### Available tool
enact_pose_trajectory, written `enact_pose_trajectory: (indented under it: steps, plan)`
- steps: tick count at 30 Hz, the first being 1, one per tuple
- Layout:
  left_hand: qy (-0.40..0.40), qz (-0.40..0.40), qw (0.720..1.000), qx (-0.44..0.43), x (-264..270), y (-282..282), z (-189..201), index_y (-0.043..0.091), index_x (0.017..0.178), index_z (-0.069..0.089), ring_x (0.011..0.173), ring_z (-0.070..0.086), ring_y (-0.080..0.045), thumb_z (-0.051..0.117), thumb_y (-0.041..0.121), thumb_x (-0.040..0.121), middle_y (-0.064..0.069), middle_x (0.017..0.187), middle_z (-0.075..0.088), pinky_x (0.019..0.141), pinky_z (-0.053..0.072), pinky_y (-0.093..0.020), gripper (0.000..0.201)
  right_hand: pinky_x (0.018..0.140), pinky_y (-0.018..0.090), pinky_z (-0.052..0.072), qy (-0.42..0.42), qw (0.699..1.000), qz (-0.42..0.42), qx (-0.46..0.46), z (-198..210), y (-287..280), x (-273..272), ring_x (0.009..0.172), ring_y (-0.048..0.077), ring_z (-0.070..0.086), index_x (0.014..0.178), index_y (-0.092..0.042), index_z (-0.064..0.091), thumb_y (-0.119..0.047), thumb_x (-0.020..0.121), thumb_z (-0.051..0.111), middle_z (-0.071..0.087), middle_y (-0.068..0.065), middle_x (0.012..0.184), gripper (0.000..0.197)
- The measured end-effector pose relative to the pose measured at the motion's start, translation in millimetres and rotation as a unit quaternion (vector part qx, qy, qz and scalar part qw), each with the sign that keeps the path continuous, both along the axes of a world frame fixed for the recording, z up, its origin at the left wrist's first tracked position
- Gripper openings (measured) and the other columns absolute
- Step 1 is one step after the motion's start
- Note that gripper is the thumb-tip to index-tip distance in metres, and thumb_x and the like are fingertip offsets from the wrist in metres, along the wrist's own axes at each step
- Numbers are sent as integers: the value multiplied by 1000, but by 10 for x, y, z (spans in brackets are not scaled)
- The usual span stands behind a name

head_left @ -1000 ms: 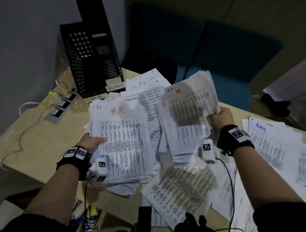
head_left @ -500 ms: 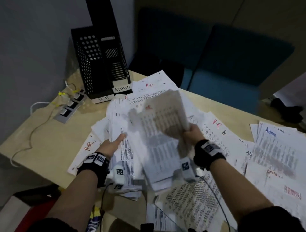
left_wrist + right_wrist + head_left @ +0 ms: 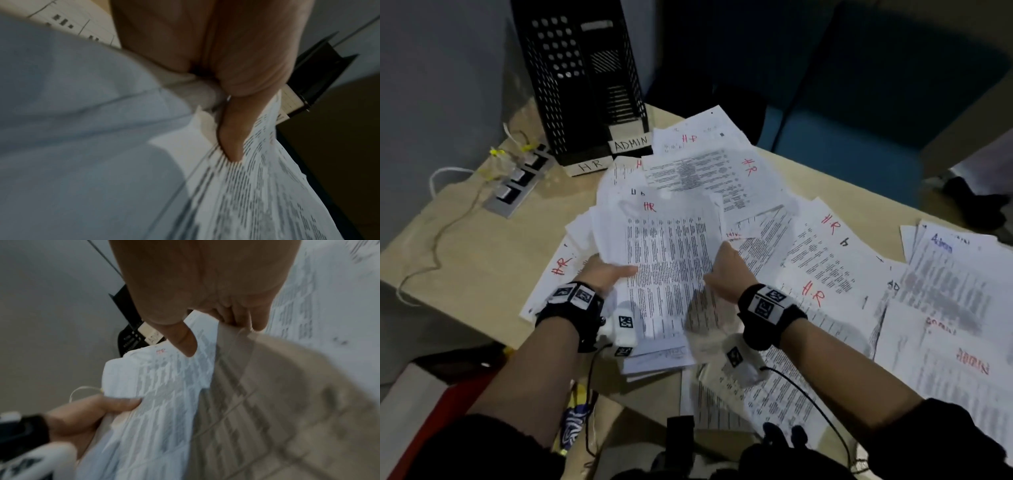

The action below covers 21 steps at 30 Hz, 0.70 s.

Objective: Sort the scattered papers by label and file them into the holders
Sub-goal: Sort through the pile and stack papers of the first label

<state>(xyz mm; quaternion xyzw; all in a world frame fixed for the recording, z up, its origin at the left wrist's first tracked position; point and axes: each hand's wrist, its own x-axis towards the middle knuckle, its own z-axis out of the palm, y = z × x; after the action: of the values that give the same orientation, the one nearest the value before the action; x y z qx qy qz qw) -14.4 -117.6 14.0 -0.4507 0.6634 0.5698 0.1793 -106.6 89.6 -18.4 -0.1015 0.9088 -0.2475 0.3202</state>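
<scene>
A thick stack of HR papers (image 3: 671, 267), marked "HR" in red at the top, is held just above the desk between both hands. My left hand (image 3: 609, 274) grips its left edge, with the thumb (image 3: 232, 134) pressed on the top sheet (image 3: 257, 186). My right hand (image 3: 726, 270) grips the right edge, its thumb (image 3: 185, 344) over the print and its fingers (image 3: 236, 321) curled round the sheets. More loose HR sheets (image 3: 815, 260) lie spread underneath and to the right. The black mesh holders (image 3: 585, 85) stand at the back left, labelled HR (image 3: 590, 166) and ADMIN (image 3: 630, 144).
Piled Admin sheets (image 3: 945, 291) cover the right of the desk (image 3: 465, 240). A power socket block (image 3: 517, 181) with cables sits left of the holders. Blue chairs (image 3: 876, 120) stand behind the desk. The desk's front edge is close to my arms.
My right hand has carried its bundle of HR sheets leftward and down onto the stack in my left hand. Both hands now hold one combined stack.
</scene>
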Motion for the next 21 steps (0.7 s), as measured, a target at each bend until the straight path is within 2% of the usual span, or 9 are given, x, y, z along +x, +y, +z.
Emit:
enact_pose_trajectory:
  steps: [3,4,5,6,7,10,13,16,21]
  plan:
    - [-18,5,999,-29,38,52,93,1,132,51,132,40,-48,72,19,86,-28,141,47,99,43,-54,54,100,46,44,92,995,-22,38,89,372,-172,119,28,48,131,-9,44,-20,87,57,49,11,132,47]
    - [-28,-1,999,-27,67,47,133,0,131,51,131,38,-51,70,20,88,-31,143,41,89,50,-55,52,99,46,45,111,991,-34,72,143,545,-241,116,26,49,127,-12,47,-19,84,61,50,9,129,46]
    - [-28,2,999,-37,89,8,105,-1,130,52,129,39,-53,71,22,87,-31,143,39,62,54,-42,53,99,46,45,111,986,-41,116,195,730,-312,114,25,50,125,-13,47,-18,81,65,50,8,127,48]
    - [-30,0,998,-51,107,-7,87,-2,129,51,127,42,-53,72,24,86,-32,142,41,86,44,-41,55,99,45,45,89,981,-41,170,253,918,-367,114,26,51,125,-12,45,-16,79,68,49,9,127,52]
    - [-29,3,997,-65,118,-14,89,-3,129,51,125,46,-52,74,24,84,-32,139,46,87,49,-58,58,99,46,45,55,973,-34,222,296,1098,-408,115,29,51,128,-11,43,-16,76,73,47,10,128,60]
    - [-17,20,997,-73,127,34,109,-4,126,50,124,51,-46,72,15,84,-25,130,57,104,40,-57,51,92,48,48,-23,957,-9,289,305,1429,-406,110,35,56,130,-8,36,-17,65,84,47,12,127,82]
    - [-4,36,996,-83,150,110,102,-2,131,47,123,50,-43,68,14,88,-21,130,55,103,40,-57,50,68,35,49,-59,965,17,255,259,1496,-317,85,26,59,118,-10,40,-12,75,75,58,3,88,56]
    - [4,46,996,-76,172,113,103,0,127,48,116,52,-39,69,16,87,-15,119,57,101,42,-57,48,63,27,42,-67,949,135,276,391,1464,-374,76,22,53,89,-5,56,-11,84,64,58,8,83,12]
    - [12,66,995,-74,186,53,50,2,125,51,107,58,-38,76,20,79,-16,115,63,86,50,-52,56,57,25,40,4,949,168,268,939,1344,-700,52,17,44,59,-6,51,-12,82,57,52,5,61,25]
